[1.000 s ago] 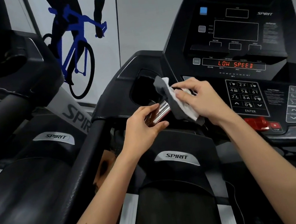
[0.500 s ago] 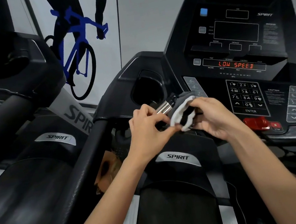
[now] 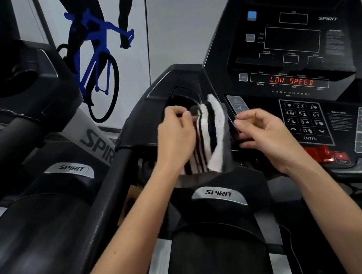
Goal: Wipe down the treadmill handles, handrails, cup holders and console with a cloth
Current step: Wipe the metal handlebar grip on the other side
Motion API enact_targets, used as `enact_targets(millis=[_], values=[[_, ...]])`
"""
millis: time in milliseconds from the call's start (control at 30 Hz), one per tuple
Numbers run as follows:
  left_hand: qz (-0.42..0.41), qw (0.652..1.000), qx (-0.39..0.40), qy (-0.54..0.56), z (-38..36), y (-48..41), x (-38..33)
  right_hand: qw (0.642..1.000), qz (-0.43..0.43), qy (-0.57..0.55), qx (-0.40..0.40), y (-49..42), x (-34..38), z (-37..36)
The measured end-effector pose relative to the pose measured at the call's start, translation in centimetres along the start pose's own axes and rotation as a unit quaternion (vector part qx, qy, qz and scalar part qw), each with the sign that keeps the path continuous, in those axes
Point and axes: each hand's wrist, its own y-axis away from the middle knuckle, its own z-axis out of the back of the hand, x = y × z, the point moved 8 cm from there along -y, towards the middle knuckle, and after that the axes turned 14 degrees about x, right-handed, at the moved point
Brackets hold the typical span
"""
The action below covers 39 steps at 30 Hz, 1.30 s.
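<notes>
A cloth point(image 3: 210, 136) with white, grey and dark stripes hangs spread and motion-blurred in front of the treadmill's left cup holder point(image 3: 179, 98). My left hand point(image 3: 175, 137) pinches its upper left edge just below the cup holder. My right hand point(image 3: 262, 131) has its fingers curled at the cloth's grey right edge, beside the console point(image 3: 291, 48). The console shows "LOW SPEED" in red. The cloth hides the metal grip behind it.
A number keypad point(image 3: 304, 121) and a red stop key point(image 3: 320, 152) sit right of my right hand. The black left handrail point(image 3: 112, 185) runs down to the left. A second treadmill point(image 3: 11, 76) stands at the left. The belt cover point(image 3: 218, 194) lies below my hands.
The cloth was bunched in my right hand against the metal grip; now it is opened out between both hands. My left hand rose toward the cup holder and my right hand moved right.
</notes>
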Motion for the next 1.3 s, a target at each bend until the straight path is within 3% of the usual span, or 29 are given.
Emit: enact_targets(millis=[100, 200, 267, 433, 600, 700, 800, 967, 1300], values=[[-0.050, 0.993, 0.109, -0.003, -3.1, 0.9, -0.5, 0.999, 0.046, -0.004, 0.013, -0.3, 0.7, -1.0], [-0.116, 0.961, 0.229, -0.101, -4.5, 1.3, 0.2, 0.998, 0.069, -0.007, 0.007, -0.4, 0.8, -1.2], [-0.140, 0.946, 0.262, -0.127, -4.4, 1.3, 1.1, 0.997, 0.077, -0.003, -0.004, -0.6, 0.5, -1.2], [-0.207, 0.965, 0.131, -0.089, -1.0, 2.3, 3.9, 0.996, 0.082, -0.032, -0.015, -0.7, 0.0, -1.1], [-0.132, 0.987, 0.077, -0.051, 2.3, 3.1, 7.0, 0.994, 0.099, -0.033, -0.024, -0.7, -0.2, -1.0], [-0.201, 0.975, 0.048, -0.083, 1.4, 3.2, 4.6, 0.993, 0.106, -0.037, -0.021, -0.7, -0.2, -1.1], [-0.220, 0.970, 0.052, -0.094, -1.1, 2.3, 1.5, 0.993, 0.110, -0.021, -0.023, -0.9, -0.2, -0.9], [-0.148, 0.984, 0.071, -0.076, -2.8, 0.2, -0.9, 0.994, 0.099, 0.018, -0.033, -1.1, -0.5, -0.5], [0.004, 0.989, 0.142, 0.048, -1.1, -2.0, 3.9, 0.994, 0.092, -0.048, -0.015, -1.0, -0.5, -0.9]])
